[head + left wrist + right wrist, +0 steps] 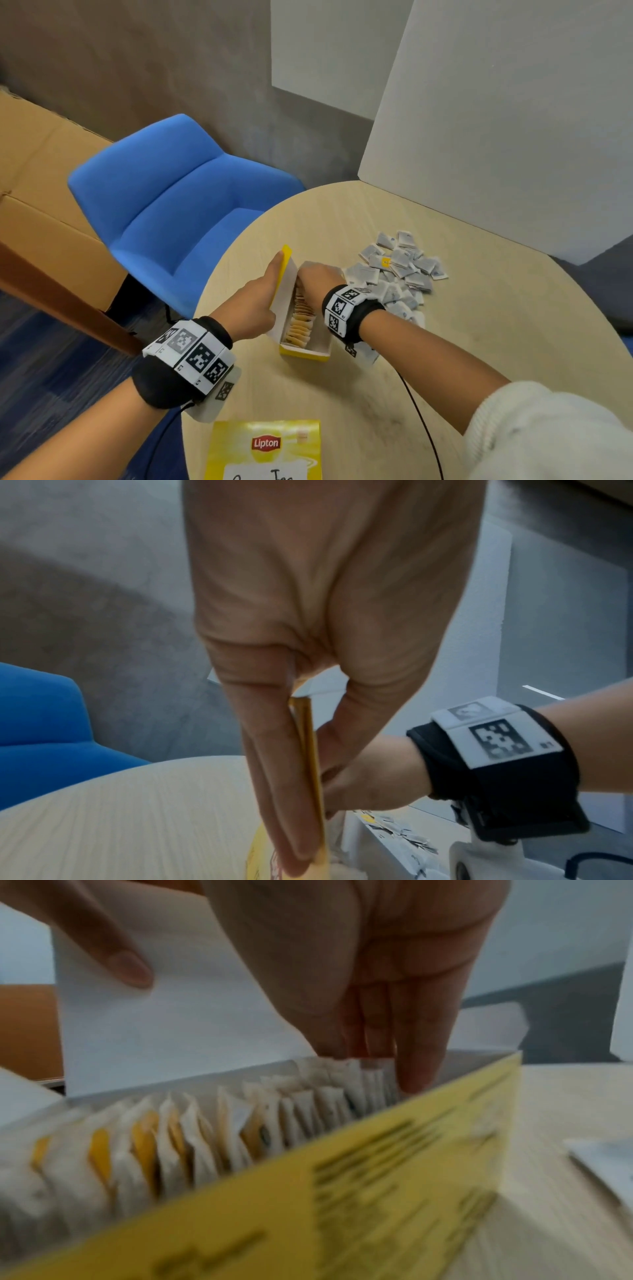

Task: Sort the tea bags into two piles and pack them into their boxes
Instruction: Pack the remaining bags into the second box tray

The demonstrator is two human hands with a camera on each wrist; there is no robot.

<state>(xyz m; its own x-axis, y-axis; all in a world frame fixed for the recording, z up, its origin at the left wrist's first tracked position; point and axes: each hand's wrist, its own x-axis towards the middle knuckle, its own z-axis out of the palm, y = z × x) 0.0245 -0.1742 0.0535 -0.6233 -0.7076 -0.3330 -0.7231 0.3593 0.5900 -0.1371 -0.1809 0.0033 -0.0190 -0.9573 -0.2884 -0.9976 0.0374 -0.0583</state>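
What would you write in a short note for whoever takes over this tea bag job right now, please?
Left hand: holds the open yellow box's lid upright, flap between thumb and fingers.
Right hand: straight fingers reach into the far end of the open yellow box, pressing the tea bags in the box.
Done: that box holds a standing row of bags.
Left: the grey tea bag pile lies loose on the table, to the right. The second Lipton box lies flat at the near edge; I cannot tell its contents.
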